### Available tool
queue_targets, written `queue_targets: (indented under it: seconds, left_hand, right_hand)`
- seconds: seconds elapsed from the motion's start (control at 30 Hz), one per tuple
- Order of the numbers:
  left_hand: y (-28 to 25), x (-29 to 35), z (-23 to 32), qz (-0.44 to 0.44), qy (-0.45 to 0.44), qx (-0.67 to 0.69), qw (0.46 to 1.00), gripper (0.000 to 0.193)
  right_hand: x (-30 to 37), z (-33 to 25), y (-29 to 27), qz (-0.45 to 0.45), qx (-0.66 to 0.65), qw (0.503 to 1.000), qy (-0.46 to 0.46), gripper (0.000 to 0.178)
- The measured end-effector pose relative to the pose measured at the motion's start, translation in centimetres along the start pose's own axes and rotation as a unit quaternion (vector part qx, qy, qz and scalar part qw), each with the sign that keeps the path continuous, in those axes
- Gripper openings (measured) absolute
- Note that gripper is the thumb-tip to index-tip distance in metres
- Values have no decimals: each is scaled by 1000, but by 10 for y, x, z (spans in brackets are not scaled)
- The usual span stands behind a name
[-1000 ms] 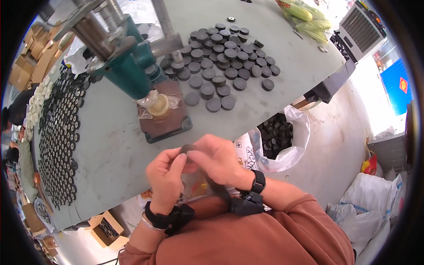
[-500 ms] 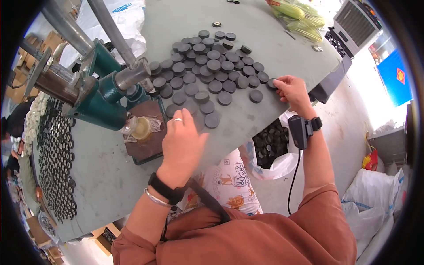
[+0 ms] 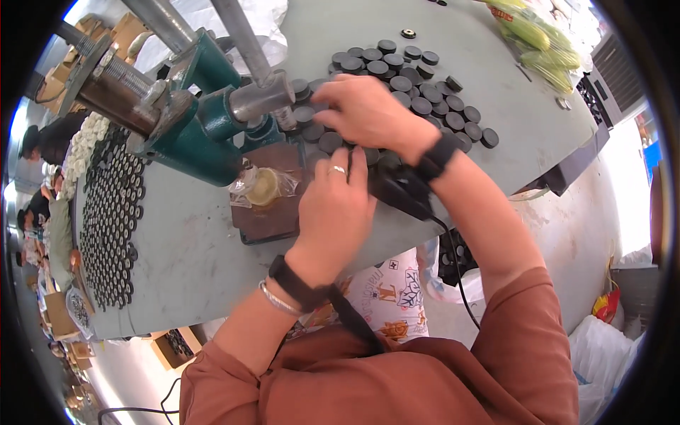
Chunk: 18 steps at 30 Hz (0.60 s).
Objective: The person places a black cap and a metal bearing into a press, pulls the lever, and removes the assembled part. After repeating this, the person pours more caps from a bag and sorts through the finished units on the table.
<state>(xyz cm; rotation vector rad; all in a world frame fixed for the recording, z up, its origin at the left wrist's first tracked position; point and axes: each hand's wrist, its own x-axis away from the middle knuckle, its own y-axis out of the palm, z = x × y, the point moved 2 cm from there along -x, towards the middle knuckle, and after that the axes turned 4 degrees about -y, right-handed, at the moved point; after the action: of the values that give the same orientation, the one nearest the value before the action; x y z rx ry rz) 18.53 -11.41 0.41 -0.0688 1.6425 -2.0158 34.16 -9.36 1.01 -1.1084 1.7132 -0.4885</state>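
I saw my right hand (image 3: 368,110) lying curled on the near edge of the black discs (image 3: 418,78), which spread away up-right across the counter (image 3: 198,248). My left hand (image 3: 336,209) rested nearer me, fingers together; I couldn't tell what either gripped.

Green-yellow bag (image 3: 533,33), cardboard boxes (image 3: 58,312)

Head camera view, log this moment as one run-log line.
left hand: on brown base plate by green press | right hand: on black discs | table: grey
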Motion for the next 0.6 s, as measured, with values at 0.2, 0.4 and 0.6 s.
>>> queue_targets:
  seconds: [0.2,0.4,0.6]
  left_hand:
    - [-17,24,-9,16,-73,94,993,47]
    - [-27,27,-35,27,-265,446,855,31]
    - [-19,10,-38,7,-393,676,624,34]
  right_hand:
    - [-30,4,25,-161,73,984,1,27]
    - [3,-21,-2,-63,-152,985,46,28]
    - [44,-39,-8,-48,-120,991,41,26]
